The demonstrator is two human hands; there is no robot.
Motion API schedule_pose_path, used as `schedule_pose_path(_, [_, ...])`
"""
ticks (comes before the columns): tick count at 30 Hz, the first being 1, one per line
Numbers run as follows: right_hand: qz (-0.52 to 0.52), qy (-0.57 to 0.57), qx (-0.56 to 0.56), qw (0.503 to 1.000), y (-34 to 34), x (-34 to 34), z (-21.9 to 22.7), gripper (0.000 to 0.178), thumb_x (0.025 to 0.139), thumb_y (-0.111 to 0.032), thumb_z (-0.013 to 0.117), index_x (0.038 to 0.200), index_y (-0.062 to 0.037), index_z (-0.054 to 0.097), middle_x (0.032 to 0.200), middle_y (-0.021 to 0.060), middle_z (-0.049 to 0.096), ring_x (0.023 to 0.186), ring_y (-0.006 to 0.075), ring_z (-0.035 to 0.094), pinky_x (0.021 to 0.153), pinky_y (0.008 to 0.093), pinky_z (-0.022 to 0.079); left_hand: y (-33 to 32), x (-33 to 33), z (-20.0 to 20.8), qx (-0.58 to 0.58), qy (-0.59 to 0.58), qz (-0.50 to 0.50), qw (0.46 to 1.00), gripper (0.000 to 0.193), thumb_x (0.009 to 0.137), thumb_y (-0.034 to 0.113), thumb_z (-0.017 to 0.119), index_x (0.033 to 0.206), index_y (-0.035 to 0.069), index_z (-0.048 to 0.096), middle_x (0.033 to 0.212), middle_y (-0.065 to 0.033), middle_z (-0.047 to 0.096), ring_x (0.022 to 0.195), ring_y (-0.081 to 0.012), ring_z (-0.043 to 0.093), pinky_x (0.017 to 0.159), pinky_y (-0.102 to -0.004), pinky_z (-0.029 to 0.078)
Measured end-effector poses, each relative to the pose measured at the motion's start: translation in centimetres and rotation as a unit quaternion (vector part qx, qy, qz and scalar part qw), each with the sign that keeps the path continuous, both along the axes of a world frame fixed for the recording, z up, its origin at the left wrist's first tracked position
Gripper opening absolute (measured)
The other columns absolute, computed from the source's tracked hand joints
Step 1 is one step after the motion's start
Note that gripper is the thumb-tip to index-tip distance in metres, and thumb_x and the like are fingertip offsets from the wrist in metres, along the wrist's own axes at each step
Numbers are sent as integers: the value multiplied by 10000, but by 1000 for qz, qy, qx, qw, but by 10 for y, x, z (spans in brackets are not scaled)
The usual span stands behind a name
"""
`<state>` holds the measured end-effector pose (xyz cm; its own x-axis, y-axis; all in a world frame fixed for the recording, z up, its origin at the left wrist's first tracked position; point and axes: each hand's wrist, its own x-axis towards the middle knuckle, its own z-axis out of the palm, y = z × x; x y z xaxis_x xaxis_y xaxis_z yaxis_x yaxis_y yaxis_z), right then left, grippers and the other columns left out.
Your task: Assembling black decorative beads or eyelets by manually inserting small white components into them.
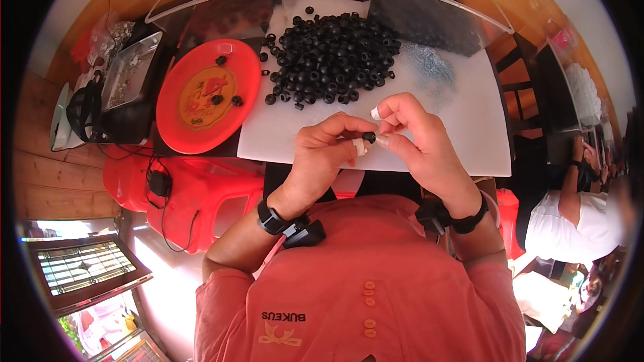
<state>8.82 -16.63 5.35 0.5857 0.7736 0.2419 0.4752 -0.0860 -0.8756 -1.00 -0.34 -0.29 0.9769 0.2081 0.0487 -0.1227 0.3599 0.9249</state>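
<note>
My left hand [322, 154] pinches a small black round plastic part [369, 137] between thumb and forefinger, just above the near edge of the white board [282, 141]. White tape wraps one of its fingertips. From the right, my right hand [422, 141] meets it, its thumb tip at the part. The forefinger, also tipped with white tape, is raised apart from the thumb; any tiny thing at the thumb tip is too small to make out. Beyond both hands lies a heap of similar black parts [335, 53]. A patch of small silvery pieces [429, 70] spreads to its right.
Clear plastic bins [429, 17] holding black parts stand at the back. A red plate [171, 117] with several black parts sits at left, beside a metal tray [137, 60]. Below is a red plastic stool [181, 194]. Another person [570, 221] sits at far right.
</note>
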Motion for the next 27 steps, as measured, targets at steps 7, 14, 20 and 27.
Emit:
schedule_pose_path(7, [1,29,-40,999,9,3,-2,276,859,74,614,1099,-11,508,830,79,622,750,142,606,673,292,490,1,-2,-1,-1,10,-7,1000,234,873,-73,607,1075,-8,704,890,7,638,718,-48,559,615,-206,478])
schedule_pose_path(14, [-30,252,46,966,17,-1,-19,224,852,-7,728,1010,-16,570,823,3,637,762,64,593,679,245,483,8,-9,1,-27,6,-20,999,197,882,-65,622,1059,-15,692,922,-14,673,736,-52,577,632,-204,483])
schedule_pose_path(20, [12,370,57,927,25,-4,-17,152,918,-119,687,1016,-26,615,862,17,651,803,95,615,729,232,470,13,-15,4,-77,-33,7,996,174,901,-57,646,1071,-54,678,927,-83,676,744,-125,628,590,-240,521])
schedule_pose_path(27, [-137,-341,-193,910,45,32,-9,271,860,-123,683,1128,-171,683,1111,84,633,953,294,621,802,413,487,29,-17,-4,-48,11,63,997,200,890,-47,654,1090,-47,667,955,-98,695,833,-142,644,635,-258,514])
